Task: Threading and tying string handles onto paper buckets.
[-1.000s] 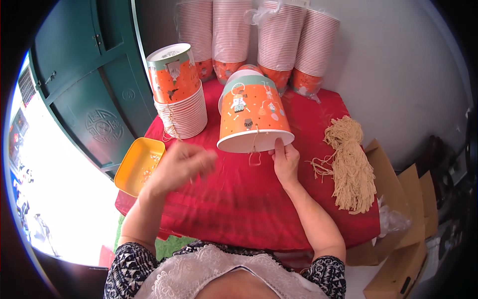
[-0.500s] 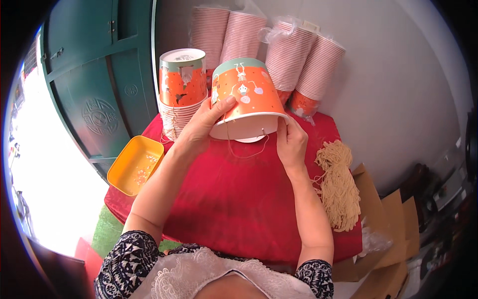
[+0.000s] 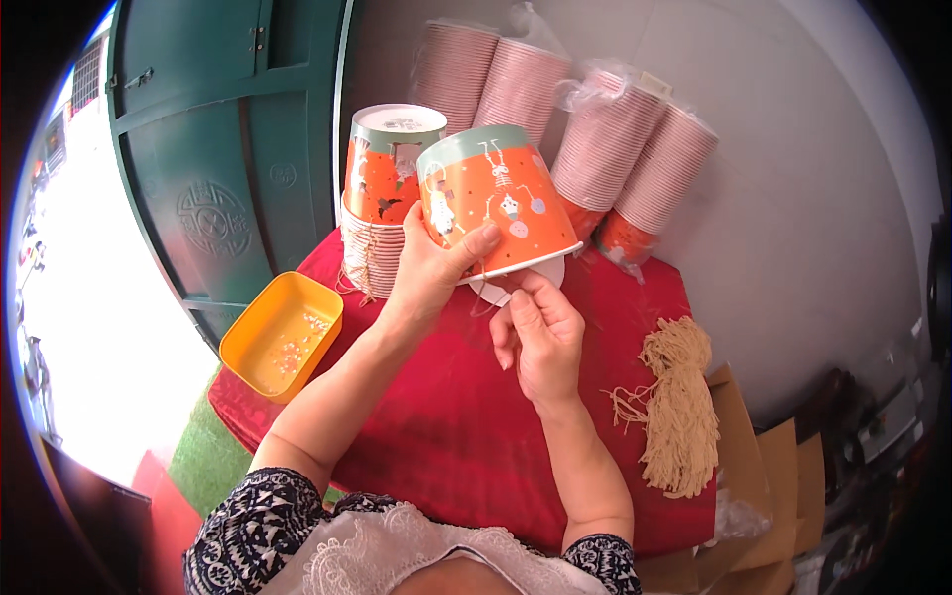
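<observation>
Down from the rim's right side comes the right hand (image 3: 543, 342), and now we have it just below the bucket (image 3: 501, 203), whose mouth has tipped almost out of our sight since half a second ago. The left hand (image 3: 433, 266) keeps its place: thumb pressed on the orange wall near the rim (image 3: 540, 262), closed firmly round the bucket's left side, the other fingers partly hidden from us. Look at the right: fingers half curled, thumb drawn in close to the forefinger, right by the thin cord (image 3: 483, 285) hanging at the mouth. Is the cord pinched? We cannot tell.

So we have the bucket mouth-down and tilted, raised over the red worktop (image 3: 436, 416), nearer us than the wrapped stacks (image 3: 613, 139) and just beside the stack of upturned buckets (image 3: 372, 248). The yellow tray (image 3: 260, 347) sits off to the left, the hank of yarn (image 3: 679, 431) to the right.

Handling? We'd judge it light, thin-walled card, perhaps a touch slick, liable to dent under a hard squeeze. Our best hold is close to the rolled rim, where it looks stiffest; the cord, soft and limp, wants a fingertip pinch.
</observation>
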Available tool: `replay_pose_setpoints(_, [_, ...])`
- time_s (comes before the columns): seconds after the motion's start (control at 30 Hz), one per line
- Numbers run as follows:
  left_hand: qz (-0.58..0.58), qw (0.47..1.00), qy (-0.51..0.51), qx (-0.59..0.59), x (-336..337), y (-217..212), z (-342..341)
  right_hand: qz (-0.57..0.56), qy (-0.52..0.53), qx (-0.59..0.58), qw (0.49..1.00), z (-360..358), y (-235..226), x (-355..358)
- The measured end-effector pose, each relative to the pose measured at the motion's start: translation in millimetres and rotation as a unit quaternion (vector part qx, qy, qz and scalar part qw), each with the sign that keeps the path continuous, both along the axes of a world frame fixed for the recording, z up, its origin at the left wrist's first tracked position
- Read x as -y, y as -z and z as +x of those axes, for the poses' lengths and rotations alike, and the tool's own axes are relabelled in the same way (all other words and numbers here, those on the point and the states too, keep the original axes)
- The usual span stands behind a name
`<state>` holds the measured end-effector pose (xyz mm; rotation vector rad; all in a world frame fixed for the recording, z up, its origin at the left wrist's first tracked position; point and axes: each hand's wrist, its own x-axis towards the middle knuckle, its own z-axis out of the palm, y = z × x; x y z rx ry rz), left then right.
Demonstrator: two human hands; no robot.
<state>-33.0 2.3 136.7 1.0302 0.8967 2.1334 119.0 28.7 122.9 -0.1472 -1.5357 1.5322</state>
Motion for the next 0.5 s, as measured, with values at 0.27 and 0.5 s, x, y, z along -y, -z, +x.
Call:
replay_pose_setpoints(0.27, [0.003, 0.999, -0.031, -0.03, 0.4, 3.9, 15.9, -0.043, -0.007, -0.03, 0.999, -3.3, 12.2, -0.9])
replay_pose_setpoints(0.5, [-0.024, 0.996, -0.064, -0.063, -1.3, 4.3, 24.1, -0.034, 0.066, -0.037, 0.997, -5.7, 20.6, -4.9])
